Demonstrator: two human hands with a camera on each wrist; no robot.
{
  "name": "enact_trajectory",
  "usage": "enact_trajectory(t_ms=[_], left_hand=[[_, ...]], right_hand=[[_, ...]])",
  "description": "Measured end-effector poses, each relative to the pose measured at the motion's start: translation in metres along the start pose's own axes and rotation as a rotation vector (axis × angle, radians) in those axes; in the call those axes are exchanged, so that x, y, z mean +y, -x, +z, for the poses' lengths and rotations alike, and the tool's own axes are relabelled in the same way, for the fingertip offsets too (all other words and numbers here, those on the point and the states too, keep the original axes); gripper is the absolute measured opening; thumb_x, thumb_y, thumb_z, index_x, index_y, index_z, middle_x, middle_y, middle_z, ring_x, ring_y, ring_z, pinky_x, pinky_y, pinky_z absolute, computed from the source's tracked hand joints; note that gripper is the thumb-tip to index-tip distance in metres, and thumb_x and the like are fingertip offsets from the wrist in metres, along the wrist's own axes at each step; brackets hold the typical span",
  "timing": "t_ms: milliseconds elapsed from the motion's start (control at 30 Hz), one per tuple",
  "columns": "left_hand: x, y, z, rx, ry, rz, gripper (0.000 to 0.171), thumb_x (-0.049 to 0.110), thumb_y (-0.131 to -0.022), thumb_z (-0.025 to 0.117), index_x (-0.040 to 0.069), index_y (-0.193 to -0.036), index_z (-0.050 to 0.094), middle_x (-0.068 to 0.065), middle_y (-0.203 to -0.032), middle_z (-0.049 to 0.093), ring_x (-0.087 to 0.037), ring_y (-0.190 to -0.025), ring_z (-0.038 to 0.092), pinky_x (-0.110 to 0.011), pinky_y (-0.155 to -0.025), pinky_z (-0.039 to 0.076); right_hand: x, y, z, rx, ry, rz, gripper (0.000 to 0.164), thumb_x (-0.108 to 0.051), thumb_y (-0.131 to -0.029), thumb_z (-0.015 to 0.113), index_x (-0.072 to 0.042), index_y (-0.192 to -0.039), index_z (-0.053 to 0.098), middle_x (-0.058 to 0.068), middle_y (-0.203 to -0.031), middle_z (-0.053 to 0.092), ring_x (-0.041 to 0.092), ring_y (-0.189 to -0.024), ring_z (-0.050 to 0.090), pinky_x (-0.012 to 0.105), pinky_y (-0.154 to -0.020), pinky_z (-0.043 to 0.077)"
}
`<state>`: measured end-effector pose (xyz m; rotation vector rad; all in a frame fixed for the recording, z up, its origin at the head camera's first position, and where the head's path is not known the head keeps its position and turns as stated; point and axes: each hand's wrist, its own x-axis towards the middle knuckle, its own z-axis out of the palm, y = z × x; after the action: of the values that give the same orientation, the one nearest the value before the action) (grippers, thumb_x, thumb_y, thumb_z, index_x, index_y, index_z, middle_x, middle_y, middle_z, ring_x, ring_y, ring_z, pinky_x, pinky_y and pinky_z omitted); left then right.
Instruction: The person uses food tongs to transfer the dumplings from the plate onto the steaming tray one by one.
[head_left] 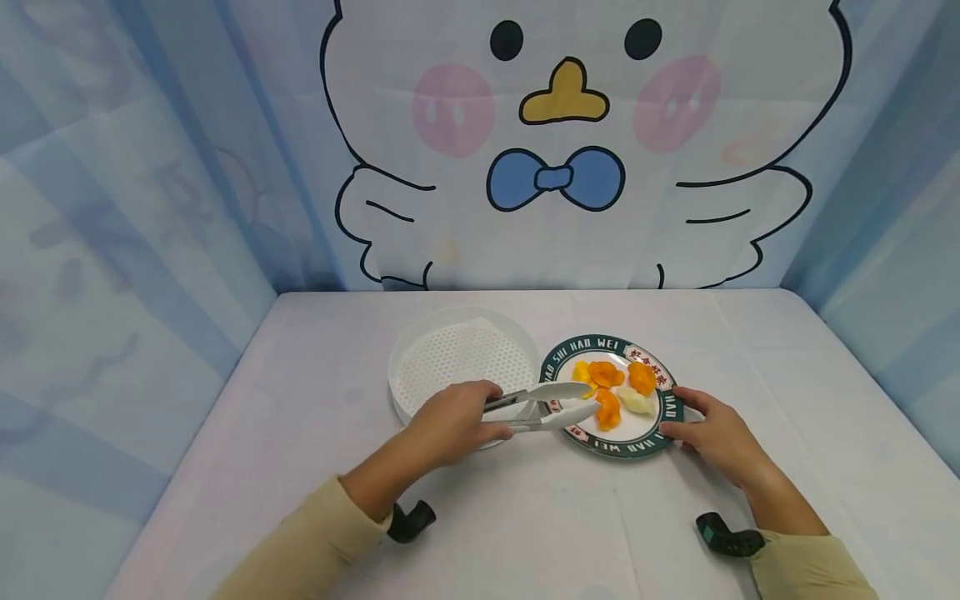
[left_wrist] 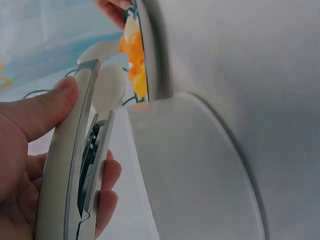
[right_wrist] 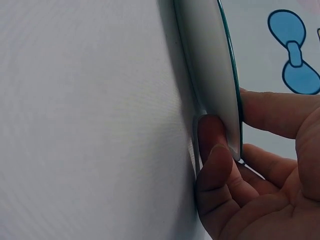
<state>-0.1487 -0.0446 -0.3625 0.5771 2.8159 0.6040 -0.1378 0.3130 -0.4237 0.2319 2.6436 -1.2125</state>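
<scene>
My left hand (head_left: 450,421) grips a pair of tongs (head_left: 558,391) with pale, spoon-like tips. In the left wrist view the thumb lies along one arm of the tongs (left_wrist: 65,160) and the fingers wrap the other. The tips are apart and reach over the left part of a green-rimmed plate (head_left: 626,450). On this plate lie several soft-looking orange and yellow pieces (head_left: 608,410) and one pale yellow piece (head_left: 636,401). At the plate's right edge, my right hand (head_left: 720,433) pinches the rim. The right wrist view shows fingers (right_wrist: 215,165) tucked beneath the plate's white underside (right_wrist: 210,65).
Left of the plate stands a round white tray (head_left: 420,329) with a perforated base, partly behind my left hand. The white-covered table (head_left: 540,525) ends at a back curtain (head_left: 555,250) with a cartoon print. More curtains hang on both sides.
</scene>
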Motion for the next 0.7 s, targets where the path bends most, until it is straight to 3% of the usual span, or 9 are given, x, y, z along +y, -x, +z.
enact_trajectory(t_ms=[200,400,700], left_hand=[[0.012,-0.004,0.008,-0.009,-0.021,-0.014,0.052,0.037,-0.087,0.08,0.007,-0.127,0.064,-0.003,-0.106,0.068,-0.015,-0.083,0.055,-0.03,-0.073,0.049],[0.017,-0.007,0.013,-0.011,-0.049,-0.02,0.051,0.037,-0.086,0.081,0.007,-0.124,0.065,-0.001,-0.101,0.067,-0.015,-0.08,0.054,-0.028,-0.071,0.049],[0.027,-0.01,0.018,-0.005,-0.127,0.039,0.045,0.037,-0.087,0.079,0.005,-0.117,0.065,0.0,-0.088,0.063,-0.014,-0.074,0.053,-0.026,-0.066,0.047]], right_hand=[[0.0,0.0,0.0,0.0,-0.006,0.002,0.083,-0.026,-0.092,0.072,0.008,-0.153,0.027,0.036,-0.153,0.026,0.028,-0.09,0.054,0.027,-0.071,0.051],[-0.001,0.0,0.001,-0.002,-0.011,0.01,0.083,-0.026,-0.092,0.072,0.007,-0.153,0.027,0.035,-0.153,0.025,0.028,-0.089,0.054,0.027,-0.071,0.051],[-0.003,0.001,0.0,-0.001,0.002,0.014,0.082,-0.026,-0.093,0.071,0.007,-0.153,0.027,0.036,-0.153,0.025,0.028,-0.09,0.054,0.028,-0.072,0.05]])
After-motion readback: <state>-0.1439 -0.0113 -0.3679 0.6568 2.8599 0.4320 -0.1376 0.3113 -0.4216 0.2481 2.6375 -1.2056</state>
